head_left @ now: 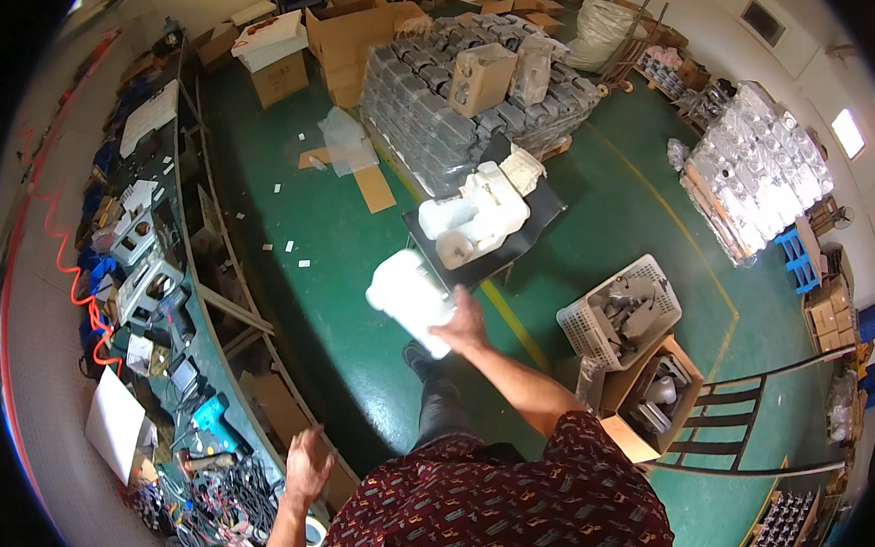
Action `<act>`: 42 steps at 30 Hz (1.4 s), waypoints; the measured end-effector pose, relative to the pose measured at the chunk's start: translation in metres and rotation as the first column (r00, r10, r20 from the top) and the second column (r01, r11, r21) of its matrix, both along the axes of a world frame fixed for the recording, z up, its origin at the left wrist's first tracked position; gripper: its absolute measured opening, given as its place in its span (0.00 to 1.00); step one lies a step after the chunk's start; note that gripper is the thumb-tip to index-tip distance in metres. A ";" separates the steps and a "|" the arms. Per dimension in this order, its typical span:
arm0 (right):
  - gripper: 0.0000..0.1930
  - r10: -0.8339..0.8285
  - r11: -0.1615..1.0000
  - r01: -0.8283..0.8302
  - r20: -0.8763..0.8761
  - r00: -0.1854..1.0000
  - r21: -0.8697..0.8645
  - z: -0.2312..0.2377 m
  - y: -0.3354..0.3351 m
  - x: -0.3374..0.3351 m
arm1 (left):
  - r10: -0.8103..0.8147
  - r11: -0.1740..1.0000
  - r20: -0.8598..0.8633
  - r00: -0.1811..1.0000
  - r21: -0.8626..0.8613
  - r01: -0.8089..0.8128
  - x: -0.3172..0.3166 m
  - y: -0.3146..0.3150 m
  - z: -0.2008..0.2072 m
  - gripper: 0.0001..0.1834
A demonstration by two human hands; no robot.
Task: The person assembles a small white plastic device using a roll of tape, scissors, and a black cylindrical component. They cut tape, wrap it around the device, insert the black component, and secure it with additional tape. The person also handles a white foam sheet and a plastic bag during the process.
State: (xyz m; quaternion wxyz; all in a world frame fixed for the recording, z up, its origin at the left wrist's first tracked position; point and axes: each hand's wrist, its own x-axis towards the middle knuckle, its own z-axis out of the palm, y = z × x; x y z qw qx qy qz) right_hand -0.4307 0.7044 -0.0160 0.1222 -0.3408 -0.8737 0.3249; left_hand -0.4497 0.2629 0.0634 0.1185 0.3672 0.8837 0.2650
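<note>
Right hand [463, 320]: clamped on the side of a white plastic container [408, 290], fingers partly hidden against it; container held tilted over the green floor [300, 310], just off the near corner of a black tabletop [544, 212]. Whether it touches that corner, cannot tell

Left hand [308, 463]: apart from the right, fingers loosely curled, nothing seen in it; whether fingertips meet palm, cannot tell. Sits by the right-hand edge of the long workbench [174, 363], toward its near end

On the black tabletop: more white plastic containers [502, 202], grouped along the middle, one reaching toward the far corner

Workbench, near end: tangle of cables [228, 506], nearest the left hand; teal power tool [214, 423] just beyond, close to the right-hand edge. Farther up, grey housings [151, 291]. White panel [115, 424] tilted along the left edge

Right of the person: white plastic crate [574, 327] of grey parts, open cardboard box [631, 441] against its near side, also filled

Beyond the tabletop: film-wrapped stack of grey parts [407, 121], brown carton [479, 84] on top
</note>
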 end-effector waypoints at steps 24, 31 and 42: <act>0.58 -0.401 0.916 0.386 0.191 0.896 0.112 -0.086 0.240 -0.165 | 0.445 0.895 0.661 0.605 -0.304 -0.326 -0.076 0.092 -0.060 0.23; 0.49 -0.448 0.891 0.439 0.070 0.891 0.113 -0.048 0.228 -0.140 | 0.369 0.914 0.669 0.645 -0.387 -0.121 -0.114 0.035 -0.125 0.20; 0.15 -0.214 0.968 0.242 0.277 0.937 -0.071 -0.249 0.030 0.303 | 0.046 0.899 0.651 0.757 -0.358 0.252 -0.180 0.069 -0.139 0.17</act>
